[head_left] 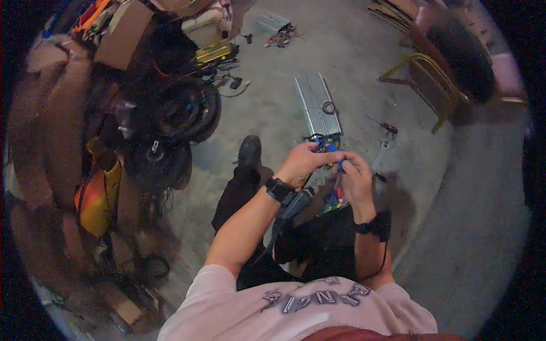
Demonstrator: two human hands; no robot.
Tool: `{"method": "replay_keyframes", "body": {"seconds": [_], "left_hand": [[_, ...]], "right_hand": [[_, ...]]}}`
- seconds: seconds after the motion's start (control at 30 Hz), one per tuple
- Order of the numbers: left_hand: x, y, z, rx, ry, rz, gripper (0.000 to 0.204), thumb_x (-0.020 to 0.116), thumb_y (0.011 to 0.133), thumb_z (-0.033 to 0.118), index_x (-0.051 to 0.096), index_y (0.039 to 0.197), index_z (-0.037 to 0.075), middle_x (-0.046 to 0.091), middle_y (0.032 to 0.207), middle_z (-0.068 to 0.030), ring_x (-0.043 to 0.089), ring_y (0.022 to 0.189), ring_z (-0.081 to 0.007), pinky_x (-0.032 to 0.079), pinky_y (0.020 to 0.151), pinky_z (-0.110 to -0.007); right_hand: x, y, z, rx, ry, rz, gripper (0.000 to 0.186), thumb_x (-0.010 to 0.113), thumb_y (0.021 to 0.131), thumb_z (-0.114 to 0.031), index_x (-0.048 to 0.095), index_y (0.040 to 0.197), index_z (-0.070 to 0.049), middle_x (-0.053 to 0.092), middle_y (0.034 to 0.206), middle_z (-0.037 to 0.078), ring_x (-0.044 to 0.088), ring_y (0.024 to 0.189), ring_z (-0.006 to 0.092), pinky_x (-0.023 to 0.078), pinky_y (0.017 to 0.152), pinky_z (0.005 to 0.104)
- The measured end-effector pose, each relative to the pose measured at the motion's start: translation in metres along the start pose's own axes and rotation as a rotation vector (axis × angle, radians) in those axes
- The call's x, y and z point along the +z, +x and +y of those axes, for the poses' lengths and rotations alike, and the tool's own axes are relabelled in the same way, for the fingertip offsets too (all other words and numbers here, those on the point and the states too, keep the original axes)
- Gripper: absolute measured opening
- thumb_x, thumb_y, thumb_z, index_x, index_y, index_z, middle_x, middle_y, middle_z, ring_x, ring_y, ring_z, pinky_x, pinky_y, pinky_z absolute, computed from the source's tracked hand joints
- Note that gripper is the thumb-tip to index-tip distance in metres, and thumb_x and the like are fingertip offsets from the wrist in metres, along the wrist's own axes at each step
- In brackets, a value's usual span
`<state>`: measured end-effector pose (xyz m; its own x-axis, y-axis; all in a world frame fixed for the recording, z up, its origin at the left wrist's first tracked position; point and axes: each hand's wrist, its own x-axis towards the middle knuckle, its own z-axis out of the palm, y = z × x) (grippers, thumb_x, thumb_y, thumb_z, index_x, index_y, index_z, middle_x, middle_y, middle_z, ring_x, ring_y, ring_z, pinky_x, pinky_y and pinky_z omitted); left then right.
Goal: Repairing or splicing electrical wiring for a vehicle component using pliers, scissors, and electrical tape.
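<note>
Both my hands meet in front of my lap, over a bundle of coloured wires (335, 200). My left hand (301, 162) pinches a small blue piece (328, 147), too small to tell if connector or wire. The fingers of my right hand (358, 179) close on a blue bit just beside it, their tips almost touching the left ones. Just beyond lies a silver finned metal case (316, 99), its wires coming out of the near end. A dark ring (328, 108) rests on top of it. Below my left wrist is a grey-bodied tool or plug (300, 203), partly hidden.
Right of the case, a screwdriver (389, 128) and a wrench (384, 151) lie on the concrete floor (273, 85). Farther right stands a yellow metal frame (435, 77). To my left are a black tyre (213, 111), a cardboard box (124, 34) and a yellow case (213, 52). Another silver case (274, 23) lies far ahead.
</note>
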<state>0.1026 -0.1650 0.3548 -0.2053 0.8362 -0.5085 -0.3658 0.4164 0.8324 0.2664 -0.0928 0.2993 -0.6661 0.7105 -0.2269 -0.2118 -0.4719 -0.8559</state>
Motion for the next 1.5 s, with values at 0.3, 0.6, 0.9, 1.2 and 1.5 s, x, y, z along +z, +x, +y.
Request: {"method": "replay_keyframes", "body": {"seconds": [0.3,0.6,0.9,1.2,1.5], "left_hand": [[0.000,0.003,-0.010,0.031,0.011,0.018,0.037,0.074,0.076,0.041,0.068,0.088,0.006,0.063,0.080,0.0019,0.052,0.071,-0.0063,0.040,0.062,-0.023],[-0.003,-0.004,-0.010,0.023,-0.119,0.037,0.037,0.072,0.079,0.040,0.068,0.090,0.004,0.063,0.080,0.0014,0.051,0.069,-0.0067,0.039,0.061,-0.023],[-0.006,0.002,-0.007,-0.043,-0.458,-0.023,0.022,0.066,0.087,0.021,0.064,0.092,-0.001,0.065,0.083,-0.0054,0.060,0.074,-0.0116,0.047,0.064,-0.025],[-0.008,0.001,-0.002,0.041,-0.398,0.012,0.024,0.065,0.087,0.024,0.066,0.100,0.003,0.065,0.091,-0.0024,0.056,0.078,-0.0110,0.041,0.069,-0.022],[-0.004,-0.003,0.000,0.005,-0.205,-0.025,0.030,0.067,0.086,0.022,0.063,0.107,0.001,0.065,0.096,-0.0039,0.059,0.086,-0.0108,0.044,0.076,-0.021]], "right_hand": [[0.020,-0.003,-0.012,0.029,-0.062,0.056,0.021,0.055,0.088,-0.007,0.061,0.106,0.002,0.064,0.093,0.006,0.060,0.081,0.0133,0.047,0.072,0.0268],[0.022,-0.007,-0.013,0.001,-0.134,0.084,0.018,0.054,0.092,-0.012,0.060,0.102,0.002,0.059,0.086,0.005,0.054,0.075,0.0126,0.042,0.070,0.0266],[-0.009,0.001,-0.010,-0.219,-0.486,0.056,0.027,0.057,0.091,-0.019,0.057,0.112,-0.001,0.063,0.096,0.006,0.059,0.088,0.0140,0.046,0.071,0.0236],[0.006,0.009,-0.026,0.045,0.168,-0.038,0.030,0.055,0.089,-0.021,0.056,0.109,0.001,0.063,0.088,0.008,0.057,0.077,0.0139,0.043,0.066,0.0224],[0.007,0.007,-0.031,-0.028,-0.051,-0.037,0.030,0.065,0.083,-0.020,0.059,0.100,0.004,0.061,0.083,0.007,0.052,0.072,0.0110,0.042,0.068,0.0232]]}}
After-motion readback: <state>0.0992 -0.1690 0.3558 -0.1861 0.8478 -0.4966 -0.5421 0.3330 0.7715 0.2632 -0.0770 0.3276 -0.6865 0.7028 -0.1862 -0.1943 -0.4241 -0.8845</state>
